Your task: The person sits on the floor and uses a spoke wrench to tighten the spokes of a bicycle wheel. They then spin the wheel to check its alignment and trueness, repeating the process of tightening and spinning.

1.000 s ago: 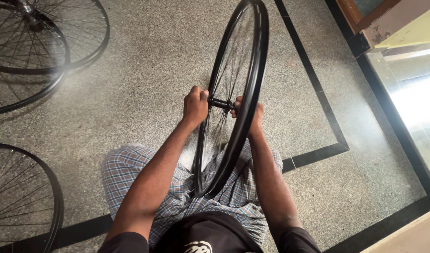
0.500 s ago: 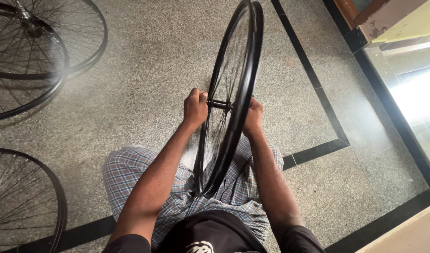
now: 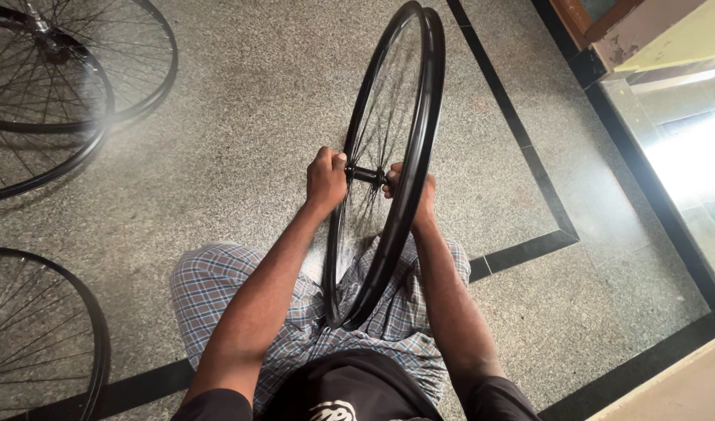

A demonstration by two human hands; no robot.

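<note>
We hold the black bicycle wheel [image 3: 388,156] upright over our lap, left hand [image 3: 326,178] and right hand [image 3: 410,187] each pinching an end of its hub axle [image 3: 367,175], so the rim hangs free. Spare wheels [image 3: 53,86] lie flat on the floor [image 3: 240,101], well left of it.

Blk wheel [image 3: 420,117], plaid shorts [image 3: 217,288], speckled floor [image 3: 248,109].
</note>
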